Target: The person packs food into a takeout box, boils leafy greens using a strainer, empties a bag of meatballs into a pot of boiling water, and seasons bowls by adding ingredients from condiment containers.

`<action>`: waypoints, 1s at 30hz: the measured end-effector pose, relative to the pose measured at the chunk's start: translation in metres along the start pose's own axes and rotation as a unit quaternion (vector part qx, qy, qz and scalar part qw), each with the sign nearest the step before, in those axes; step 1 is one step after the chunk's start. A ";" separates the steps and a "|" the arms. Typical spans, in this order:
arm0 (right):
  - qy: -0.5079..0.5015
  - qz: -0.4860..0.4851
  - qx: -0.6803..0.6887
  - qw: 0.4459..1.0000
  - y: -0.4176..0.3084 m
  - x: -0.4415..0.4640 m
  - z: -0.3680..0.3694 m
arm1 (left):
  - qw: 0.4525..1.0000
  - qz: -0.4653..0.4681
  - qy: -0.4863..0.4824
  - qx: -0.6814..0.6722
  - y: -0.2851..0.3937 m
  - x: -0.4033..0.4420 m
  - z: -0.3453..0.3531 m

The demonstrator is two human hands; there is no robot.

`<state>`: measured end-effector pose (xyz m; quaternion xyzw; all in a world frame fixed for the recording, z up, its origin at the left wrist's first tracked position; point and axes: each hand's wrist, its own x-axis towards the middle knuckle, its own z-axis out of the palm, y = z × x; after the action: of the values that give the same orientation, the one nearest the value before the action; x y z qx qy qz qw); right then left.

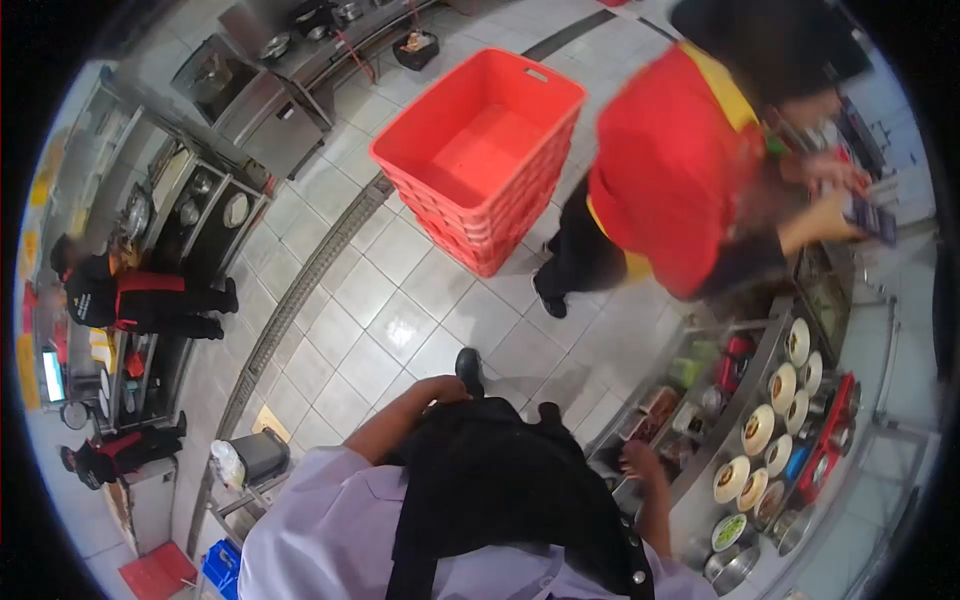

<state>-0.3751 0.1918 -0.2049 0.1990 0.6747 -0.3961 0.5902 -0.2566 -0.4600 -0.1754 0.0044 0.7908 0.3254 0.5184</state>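
My left hand (440,390) rests at the upper edge of the black apron (480,470) I wear, above my shoe. Its fingers are small and partly hidden, so their state is unclear. My right hand (642,462) hangs beside the counter on my right, fingers loosely bent and apart, with nothing visible in it. Nearest to it are food containers (660,405), some with reddish contents. Beyond them on the steel counter stand several pale bowls (757,430) holding dark food and a bowl of chopped greens (729,532).
A stack of red crates (480,150) stands on the tiled floor ahead. Right of it, a person in a red shirt (670,170) holds a phone-like device (870,218). Two people (150,300) work at the left shelves. A drain grate (300,290) crosses the floor.
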 end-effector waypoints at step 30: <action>0.227 -0.536 -0.474 0.661 -0.753 0.066 0.517 | 0.831 -0.040 0.527 -0.177 -0.217 -0.067 -0.482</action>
<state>-0.6147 -0.6762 -0.0372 -0.4192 0.8744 -0.2134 0.1191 -0.5509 -0.8996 -0.1127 -0.2910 0.8725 0.3916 0.0279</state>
